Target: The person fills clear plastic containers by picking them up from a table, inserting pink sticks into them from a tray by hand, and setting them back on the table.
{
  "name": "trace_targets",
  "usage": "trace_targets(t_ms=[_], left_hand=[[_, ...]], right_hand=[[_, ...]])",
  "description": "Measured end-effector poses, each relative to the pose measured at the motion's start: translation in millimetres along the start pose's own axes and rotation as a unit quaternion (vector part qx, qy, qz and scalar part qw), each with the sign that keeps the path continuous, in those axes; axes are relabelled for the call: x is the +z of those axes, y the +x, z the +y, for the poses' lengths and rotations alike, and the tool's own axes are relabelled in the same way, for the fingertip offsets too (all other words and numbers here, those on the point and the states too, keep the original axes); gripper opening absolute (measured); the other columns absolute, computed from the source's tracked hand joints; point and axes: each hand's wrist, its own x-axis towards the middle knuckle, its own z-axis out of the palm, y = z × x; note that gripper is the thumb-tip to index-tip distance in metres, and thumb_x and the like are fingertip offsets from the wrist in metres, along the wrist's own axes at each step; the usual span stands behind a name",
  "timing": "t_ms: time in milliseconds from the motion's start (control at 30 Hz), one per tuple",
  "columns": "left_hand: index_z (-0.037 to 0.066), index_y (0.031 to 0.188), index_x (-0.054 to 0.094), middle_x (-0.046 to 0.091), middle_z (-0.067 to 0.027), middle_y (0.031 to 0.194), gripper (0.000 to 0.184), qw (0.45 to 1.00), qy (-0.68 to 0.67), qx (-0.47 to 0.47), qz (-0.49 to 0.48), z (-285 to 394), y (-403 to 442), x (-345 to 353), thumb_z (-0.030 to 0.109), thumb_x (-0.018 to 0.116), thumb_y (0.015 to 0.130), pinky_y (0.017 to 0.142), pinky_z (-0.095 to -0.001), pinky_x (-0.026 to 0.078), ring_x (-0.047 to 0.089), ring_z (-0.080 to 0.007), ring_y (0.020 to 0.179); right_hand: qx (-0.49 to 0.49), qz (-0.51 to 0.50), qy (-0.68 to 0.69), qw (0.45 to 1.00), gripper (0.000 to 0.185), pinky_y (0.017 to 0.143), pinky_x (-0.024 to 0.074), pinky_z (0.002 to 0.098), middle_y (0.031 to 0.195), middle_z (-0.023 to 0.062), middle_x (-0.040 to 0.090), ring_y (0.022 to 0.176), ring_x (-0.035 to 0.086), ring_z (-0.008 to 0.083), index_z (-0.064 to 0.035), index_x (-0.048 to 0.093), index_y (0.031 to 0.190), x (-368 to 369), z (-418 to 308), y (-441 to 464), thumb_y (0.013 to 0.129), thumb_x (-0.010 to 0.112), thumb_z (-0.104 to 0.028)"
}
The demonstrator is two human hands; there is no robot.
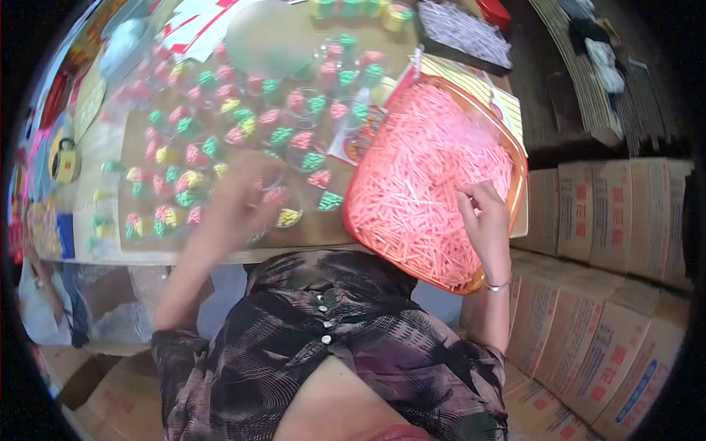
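Observation:
My right hand (485,213) is over the right side of an orange basket (523,184) heaped with thin pink sticks (419,169). Its thumb and forefinger curl toward each other at the pile; anything between them is too small to make out. On the left, my left hand (246,191) is smeared by motion above the table, among small clear cups (312,160) packed with pink, green and yellow sticks. A cup with yellow sticks (290,217) lies just right of that hand.
A dark box of pale sticks (463,33) stands behind the basket. Cardboard boxes (618,209) are stacked at the right. Red and white papers (198,26) lie at the back left. A yellow mug-like object (66,163) is at the far left.

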Motion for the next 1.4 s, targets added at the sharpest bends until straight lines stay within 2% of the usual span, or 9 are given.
trace_targets(t_ms=[67,167,333,533,767,833,1000,1200,1400], left_hand=[[0.006,0.099,0.062,0.060,-0.0099,0.097,0.030,0.982,-0.022,0.151,-0.107,28.4,23.8,52.3,0.007,0.070,0.071,0.083,-0.0366,0.046,0.056,-0.0274,0.093],[0.005,0.096,0.062,0.059,-0.0092,0.102,0.030,0.946,0.002,0.253,-0.204,52.1,46.9,124.7,0.015,0.074,0.070,0.083,-0.0366,0.046,0.055,-0.0258,0.092],[0.001,0.106,0.058,0.053,-0.0150,0.114,0.058,0.920,0.214,0.188,-0.270,88.0,65.0,182.8,0.035,0.079,0.064,0.089,-0.0443,0.040,0.050,-0.0299,0.104],[0.001,0.103,0.058,0.053,-0.0149,0.111,0.058,0.873,0.337,0.182,-0.302,101.8,58.2,207.5,0.038,0.079,0.064,0.088,-0.0445,0.039,0.050,-0.0294,0.102],[0.005,0.092,0.060,0.056,-0.0136,0.099,0.040,0.946,0.171,0.138,-0.238,84.3,51.9,149.7,0.034,0.075,0.069,0.082,-0.0431,0.042,0.051,-0.0294,0.094],[0.003,0.092,0.059,0.057,-0.0122,0.096,0.035,0.953,0.175,0.105,-0.225,77.1,49.9,140.1,0.028,0.074,0.074,0.080,-0.0376,0.044,0.053,-0.0274,0.089],[0.002,0.091,0.060,0.057,-0.0112,0.094,0.030,0.966,0.150,0.091,-0.190,79.0,32.1,132.0,0.025,0.073,0.077,0.076,-0.0355,0.045,0.053,-0.0265,0.086],[0.004,0.091,0.058,0.056,-0.0114,0.096,0.026,0.987,0.064,0.016,-0.148,69.0,26.8,117.0,0.020,0.070,0.075,0.078,-0.0377,0.045,0.053,-0.0288,0.089],[0.004,0.095,0.059,0.056,-0.0109,0.094,0.026,0.973,0.072,0.109,-0.191,65.9,44.9,140.7,0.016,0.071,0.075,0.078,-0.0366,0.045,0.053,-0.0277,0.088]], right_hand=[[0.008,0.004,-0.014,1.000,0.011,0.064,0.0450,0.0278,0.086,0.0072,0.060,0.068,0.054,0.0185,0.0023,0.066,0.094,-0.5,15.0,-16.3,0.085,0.063,-0.004],[-0.001,-0.004,-0.052,0.999,0.012,0.062,0.0466,0.0311,0.089,0.0077,0.063,0.065,0.057,0.0219,-0.0011,0.067,0.094,0.7,33.1,-36.8,0.085,0.063,-0.007],[0.044,0.006,-0.022,0.999,0.012,0.063,0.0478,0.0323,0.093,0.0089,0.064,0.068,0.060,0.0248,-0.0002,0.066,0.093,-14.5,43.2,-58.9,0.086,0.062,-0.009],[0.072,0.005,-0.069,0.995,0.011,0.064,0.0484,0.0330,0.089,0.0089,0.063,0.068,0.060,0.0259,-0.0022,0.067,0.092,-8.9,57.9,-67.5,0.086,0.062,-0.011],[-0.085,-0.045,0.024,0.995,0.011,0.063,0.0472,0.0336,0.086,0.0095,0.062,0.070,0.059,0.0263,-0.0026,0.067,0.089,13.8,37.2,-5.5,0.085,0.061,-0.011],[-0.166,-0.098,-0.090,0.977,0.013,0.061,0.0481,0.0361,0.081,0.0100,0.063,0.067,0.061,0.0296,-0.0021,0.062,0.080,38.0,38.5,22.0,0.085,0.059,-0.014],[-0.147,-0.147,-0.108,0.972,0.017,0.057,0.0481,0.0394,0.073,0.0114,0.063,0.061,0.060,0.0329,-0.0013,0.059,0.074,88.9,39.5,53.2,0.084,0.057,-0.015],[-0.149,-0.158,-0.048,0.975,0.011,0.053,0.0476,0.0357,0.066,0.0099,0.061,0.054,0.058,0.0277,-0.0016,0.059,0.076,57.5,28.3,49.5,0.082,0.058,-0.010],[-0.072,-0.076,0.203,0.974,0.003,0.054,0.0462,0.0271,0.068,0.0041,0.062,0.056,0.056,0.0151,-0.0036,0.063,0.084,47.1,31.8,88.2,0.083,0.060,-0.003]])
